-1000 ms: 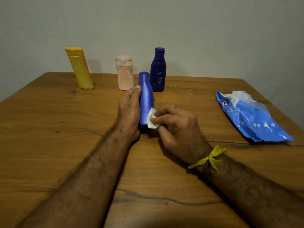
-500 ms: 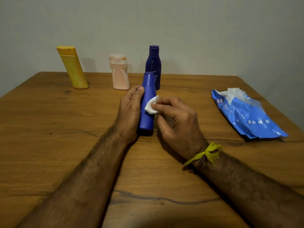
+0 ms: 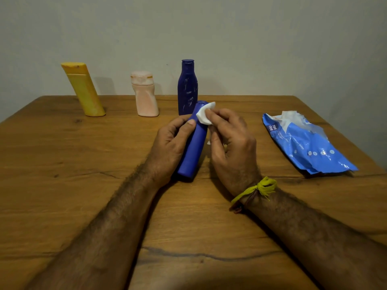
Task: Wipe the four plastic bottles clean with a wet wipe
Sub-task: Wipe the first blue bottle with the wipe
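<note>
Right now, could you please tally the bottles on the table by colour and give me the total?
Yellow bottle: 1
Peach bottle: 1
Dark blue bottle: 1
Lighter blue bottle, gripped by the left hand: 1
Total: 4

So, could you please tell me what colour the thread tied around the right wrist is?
Yellow; the thread shows in the head view, knotted on the right wrist.

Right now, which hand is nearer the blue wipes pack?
Right. The right hand is beside the held blue bottle, on the side toward the wipes pack; the left hand grips the bottle's far side.
</note>
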